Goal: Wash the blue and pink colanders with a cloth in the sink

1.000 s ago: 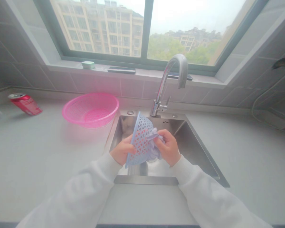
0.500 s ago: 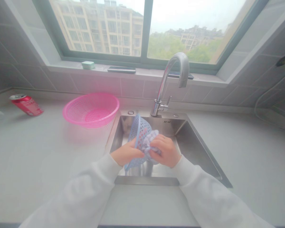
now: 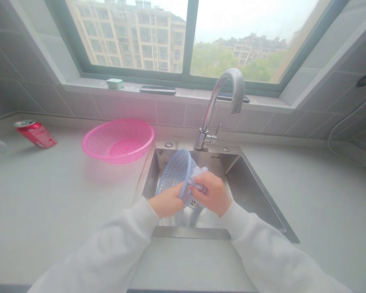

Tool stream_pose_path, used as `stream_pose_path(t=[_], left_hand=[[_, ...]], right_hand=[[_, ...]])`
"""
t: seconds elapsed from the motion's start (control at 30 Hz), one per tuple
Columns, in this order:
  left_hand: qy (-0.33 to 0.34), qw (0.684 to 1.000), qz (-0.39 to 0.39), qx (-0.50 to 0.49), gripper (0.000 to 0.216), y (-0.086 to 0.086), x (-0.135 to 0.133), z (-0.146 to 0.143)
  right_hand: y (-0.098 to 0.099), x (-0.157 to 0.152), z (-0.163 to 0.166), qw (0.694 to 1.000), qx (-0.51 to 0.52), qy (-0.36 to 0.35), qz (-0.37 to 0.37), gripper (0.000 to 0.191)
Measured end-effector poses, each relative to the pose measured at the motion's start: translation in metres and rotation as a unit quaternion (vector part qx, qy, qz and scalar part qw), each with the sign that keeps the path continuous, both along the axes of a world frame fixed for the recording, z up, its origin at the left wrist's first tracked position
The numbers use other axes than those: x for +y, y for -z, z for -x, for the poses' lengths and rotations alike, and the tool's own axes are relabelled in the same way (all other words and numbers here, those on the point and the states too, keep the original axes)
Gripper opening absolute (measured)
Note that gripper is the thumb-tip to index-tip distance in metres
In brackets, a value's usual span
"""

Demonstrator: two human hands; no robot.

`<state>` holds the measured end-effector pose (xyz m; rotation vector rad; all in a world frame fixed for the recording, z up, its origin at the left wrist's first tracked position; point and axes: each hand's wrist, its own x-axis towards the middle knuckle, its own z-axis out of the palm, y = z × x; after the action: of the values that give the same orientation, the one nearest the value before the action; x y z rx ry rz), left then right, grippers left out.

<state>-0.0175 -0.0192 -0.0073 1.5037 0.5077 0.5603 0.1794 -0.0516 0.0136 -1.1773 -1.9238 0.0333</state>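
From where I'm watching, the left hand is closed around the edge of a blue perforated plastic basket, and the right hand is gripping a pale, bunched cloth, pressing it against the basket. The basket sits tilted on its side, held above the bottom of the stainless steel sink, just in front of the drain.

My main worry is the left hand's grip. It holds only a small stretch of the basket, so if the plastic is wet or the right hand bears down too hard, the basket could twist and drop into the sink. I can't tell from this view whether anything is wet, and no water shows falling from the chrome faucet. A hard scrub could also let the cloth snag on the perforations or slide off the edge.

The white sleeves are another risk — they reach right to the sink's front edge, where a wet rim could soak them. A wide sideways swing of the basket might catch the pink plastic basket, which sits on the countertop just beside the sink. Farther left, a red can lies on its side and could roll if bumped, though it is well away from the hands.
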Motion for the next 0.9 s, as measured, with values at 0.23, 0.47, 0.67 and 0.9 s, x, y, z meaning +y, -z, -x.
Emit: stream_pose_path(t=[0.23, 0.47, 0.67, 0.9], left_hand=[[0.063, 0.997, -0.026, 0.031, 0.068, -0.010, 0.003, 0.007], [0.065, 0.996, -0.055, 0.029, 0.081, -0.002, 0.001, 0.007], [0.037, 0.996, -0.070, 0.032, 0.079, -0.001, 0.005, 0.007], [0.025, 0.990, 0.124, -0.063, 0.093, -0.007, 0.000, 0.006]], right_hand=[[0.002, 0.012, -0.010, 0.997, 0.026, 0.078, 0.010, 0.016], [-0.001, 0.013, -0.018, 0.985, 0.092, 0.113, 0.093, 0.016], [0.003, 0.005, 0.002, 0.997, 0.021, 0.015, 0.073, 0.005], [-0.001, 0.026, -0.026, 0.959, 0.146, 0.191, 0.148, 0.026]])
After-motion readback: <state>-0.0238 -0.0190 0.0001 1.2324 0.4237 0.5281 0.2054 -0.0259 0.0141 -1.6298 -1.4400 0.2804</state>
